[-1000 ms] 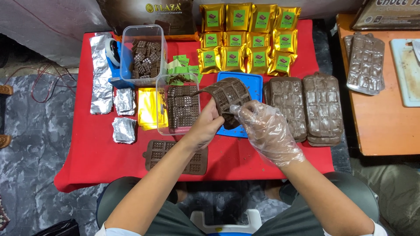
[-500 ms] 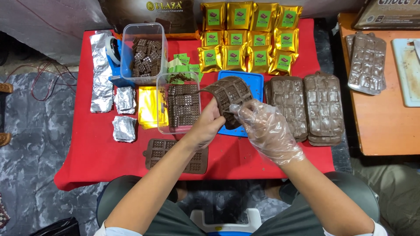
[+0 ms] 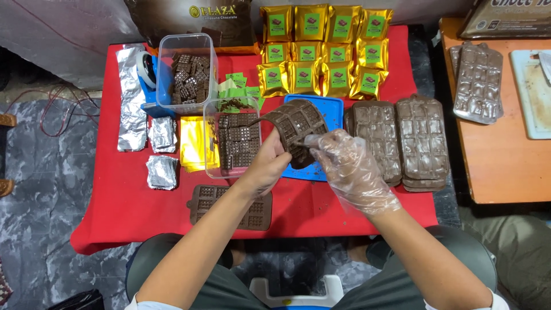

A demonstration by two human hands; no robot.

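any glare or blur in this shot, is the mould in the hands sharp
Head view: even overhead light, soft shadows; glare on the foil strip and gold pouches; brown mould held by left hand and gloved right hand reads fairly sharp.

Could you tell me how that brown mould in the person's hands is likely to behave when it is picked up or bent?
The brown mould looks floppy: it arches between the left hand and the gloved right hand, so it probably sags if lifted by one end. It seems light, since fingertips alone hold it up. The small bars inside may pop loose as it flexes.
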